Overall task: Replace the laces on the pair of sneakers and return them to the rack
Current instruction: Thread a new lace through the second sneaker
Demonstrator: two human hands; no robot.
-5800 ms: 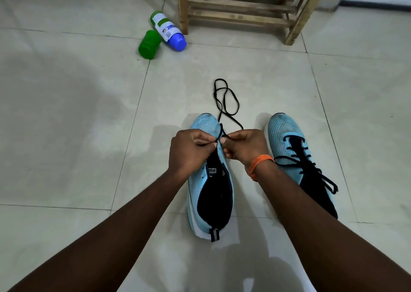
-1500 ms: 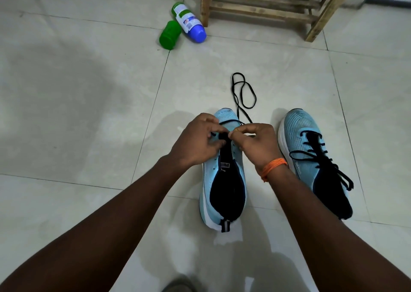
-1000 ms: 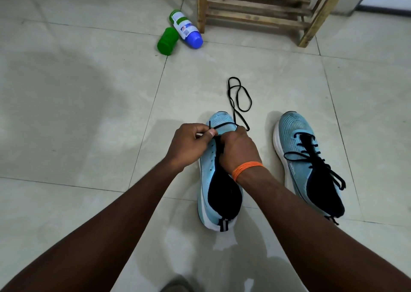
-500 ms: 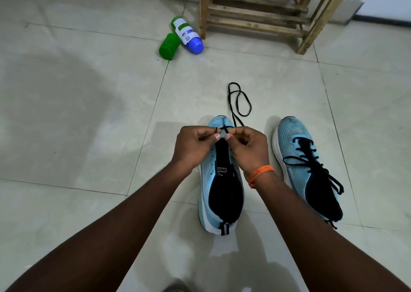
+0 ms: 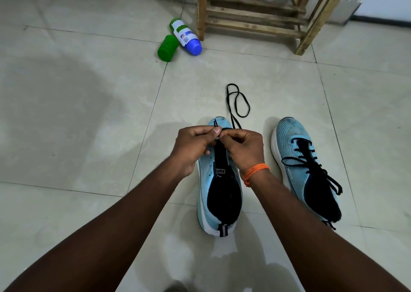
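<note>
Two light blue sneakers stand on the tiled floor, toes pointing away from me. The left sneaker (image 5: pixel 219 193) has its black tongue laid bare and no lacing along its eyelets. A black lace (image 5: pixel 236 101) runs from its toe end and lies in loops on the floor beyond it. My left hand (image 5: pixel 192 144) pinches one end of that lace, whose tip sticks up past my thumb. My right hand (image 5: pixel 243 148), with an orange band at the wrist, pinches the lace right beside it over the toe end. The right sneaker (image 5: pixel 304 169) is fully laced in black.
A wooden rack (image 5: pixel 255 18) stands against the wall ahead. A green cup (image 5: pixel 168 48) and a bottle with a blue cap (image 5: pixel 185 36) lie on the floor left of the rack's leg. Pale floor tiles stretch to the left.
My hands stay together at the left sneaker's toe end, now with the lace tip standing above my left thumb. The view has shifted slightly. The laced sneaker has not moved.
</note>
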